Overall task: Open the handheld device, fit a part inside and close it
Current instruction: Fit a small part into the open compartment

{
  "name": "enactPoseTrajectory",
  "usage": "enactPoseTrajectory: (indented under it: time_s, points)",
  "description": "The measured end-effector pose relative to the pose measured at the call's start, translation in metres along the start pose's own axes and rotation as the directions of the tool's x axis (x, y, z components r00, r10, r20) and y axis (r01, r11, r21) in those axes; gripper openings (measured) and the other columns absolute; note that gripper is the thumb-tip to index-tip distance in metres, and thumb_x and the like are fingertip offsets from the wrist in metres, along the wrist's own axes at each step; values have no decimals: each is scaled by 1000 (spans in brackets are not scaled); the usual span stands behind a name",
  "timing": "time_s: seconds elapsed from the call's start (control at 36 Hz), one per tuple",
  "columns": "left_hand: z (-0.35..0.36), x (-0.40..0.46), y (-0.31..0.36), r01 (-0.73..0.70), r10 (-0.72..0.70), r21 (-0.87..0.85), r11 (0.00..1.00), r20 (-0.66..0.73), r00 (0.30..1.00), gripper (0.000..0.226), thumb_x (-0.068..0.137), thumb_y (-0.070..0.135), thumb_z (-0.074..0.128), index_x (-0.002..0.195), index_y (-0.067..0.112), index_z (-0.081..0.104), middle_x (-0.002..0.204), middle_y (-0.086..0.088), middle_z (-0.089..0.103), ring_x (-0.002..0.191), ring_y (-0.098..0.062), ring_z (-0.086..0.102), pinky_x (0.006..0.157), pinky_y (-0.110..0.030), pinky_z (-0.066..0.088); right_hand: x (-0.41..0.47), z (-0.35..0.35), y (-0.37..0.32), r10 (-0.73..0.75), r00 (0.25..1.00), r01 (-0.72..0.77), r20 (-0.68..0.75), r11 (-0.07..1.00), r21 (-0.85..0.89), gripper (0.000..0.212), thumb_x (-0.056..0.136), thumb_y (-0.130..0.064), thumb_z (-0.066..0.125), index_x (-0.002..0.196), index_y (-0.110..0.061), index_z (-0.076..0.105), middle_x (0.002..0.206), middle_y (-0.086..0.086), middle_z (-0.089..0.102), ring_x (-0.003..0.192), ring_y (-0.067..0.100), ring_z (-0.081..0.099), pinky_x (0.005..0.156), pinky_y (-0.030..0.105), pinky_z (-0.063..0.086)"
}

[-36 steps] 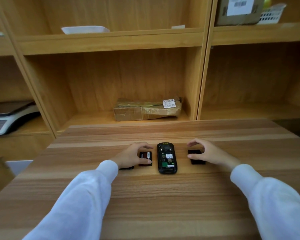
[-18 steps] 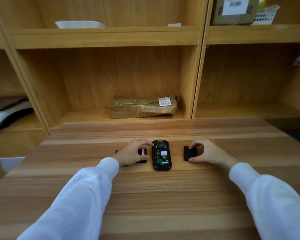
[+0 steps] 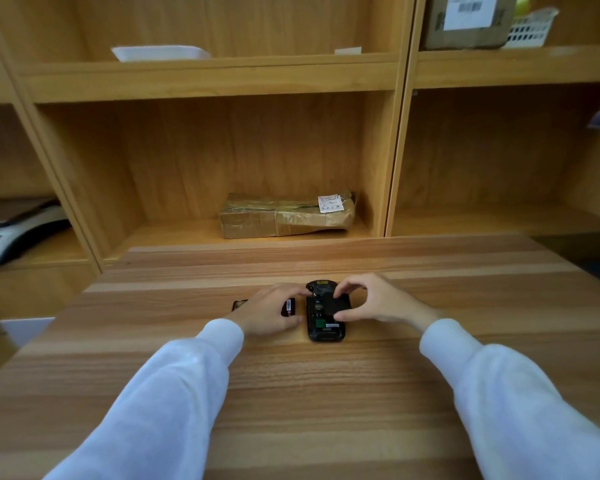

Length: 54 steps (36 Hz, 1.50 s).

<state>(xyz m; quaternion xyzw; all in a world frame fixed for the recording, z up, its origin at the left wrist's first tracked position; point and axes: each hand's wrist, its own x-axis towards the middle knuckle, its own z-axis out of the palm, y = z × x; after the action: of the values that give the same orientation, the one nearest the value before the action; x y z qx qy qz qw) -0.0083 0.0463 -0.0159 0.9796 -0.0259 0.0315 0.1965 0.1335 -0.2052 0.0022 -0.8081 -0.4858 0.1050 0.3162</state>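
The black handheld device (image 3: 326, 327) lies back-up on the wooden table (image 3: 291, 393), its compartment uncovered and a green board showing inside. My right hand (image 3: 378, 301) pinches a flat black part (image 3: 340, 304) between thumb and fingers and holds it over the upper right of that compartment. Beside the device, my left hand (image 3: 272, 313) has its fingertip at the top left corner and its thumb at the left edge. Under the left hand lies a small black piece with a red label (image 3: 289, 308). Another black piece (image 3: 239, 304) peeks out to the left of the wrist.
Wooden shelving stands behind the table. A taped brown parcel (image 3: 286, 216) lies in the middle bay, a weighing scale (image 3: 11, 233) at the left, a white tray (image 3: 160, 53) above, and a cardboard box (image 3: 468, 20) with a white basket (image 3: 530, 29) at top right.
My right hand has lifted the black part from the table at the right and brought it left over the device. My left hand has shifted right to the device's left edge.
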Motion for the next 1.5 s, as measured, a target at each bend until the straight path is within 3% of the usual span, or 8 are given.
enactPoseTrajectory:
  time_s: [0.19, 0.44, 0.58, 0.89, 1.03, 1.17, 1.25, 1.5]
  points:
    - [0, -2, -2, -60, 61, 68, 996, -7, 998, 51, 105, 27, 51, 155, 33, 42, 160, 11, 41, 149, -10, 32, 121, -35, 23, 6, 13, -5, 19, 999, -19, 31, 1000, -6, 48, 72, -62, 84, 114, -40, 74, 116, -25, 70, 111, -13, 58, 90, 15, 42]
    - [2, -1, 3, -73, 79, 143, 987, -35, 996, 49, 107, 15, 42, 153, 32, 46, 161, 15, 39, 149, -9, 27, 121, -35, 19, 11, 21, -6, 16, 999, -14, 41, 998, -54, 52, 69, -71, 80, 111, -41, 76, 120, -25, 71, 121, 1, 59, 109, 38, 44]
    - [2, 0, 4, -105, 118, 220, 970, -46, 992, 50, 107, 12, 41, 152, 32, 48, 159, 12, 43, 147, -11, 33, 121, -33, 22, 10, 18, -4, -6, 999, 9, 34, 996, -85, 54, 70, -71, 79, 115, -40, 77, 126, -22, 71, 126, 4, 57, 112, 40, 43]
    - [4, 4, 7, -88, 108, 196, 977, -92, 990, 44, 107, 17, 42, 146, 31, 57, 153, 11, 51, 140, -14, 43, 115, -33, 29, 5, 23, 2, -24, 999, 22, -41, 999, -50, 52, 71, -71, 82, 113, -41, 80, 118, -31, 68, 118, -9, 57, 110, 32, 43]
    - [3, 4, 9, -71, 87, 169, 983, -88, 992, 39, 108, 28, 42, 143, 31, 59, 150, 12, 54, 138, -14, 45, 114, -38, 32, 2, 26, 3, -66, 995, 62, -73, 996, -60, 55, 73, -71, 80, 116, -37, 80, 128, -22, 72, 124, -3, 58, 111, 33, 43]
    - [2, 3, 10, -63, 79, 183, 981, -82, 994, 38, 108, 34, 44, 143, 31, 58, 150, 13, 55, 137, -14, 47, 114, -40, 34, 2, 28, 3, -77, 994, 73, -79, 996, -45, 47, 76, -62, 83, 115, -36, 80, 127, -23, 71, 118, -19, 54, 102, 17, 37]
    - [3, 3, 11, -53, 70, 195, 979, -77, 995, 39, 107, 36, 45, 144, 31, 58, 150, 12, 54, 138, -14, 46, 114, -41, 34, 2, 29, 4, -73, 994, 71, -76, 997, -23, 43, 77, -59, 84, 113, -36, 80, 124, -26, 71, 119, -16, 56, 99, 13, 38]
    - [5, 6, 9, -58, 74, 185, 981, -78, 994, 39, 106, 34, 47, 143, 30, 59, 150, 10, 55, 138, -16, 48, 115, -41, 35, 4, 29, 5, -64, 996, 65, -67, 998, 7, 48, 74, -66, 82, 113, -39, 79, 123, -28, 70, 122, -12, 56, 106, 26, 39]
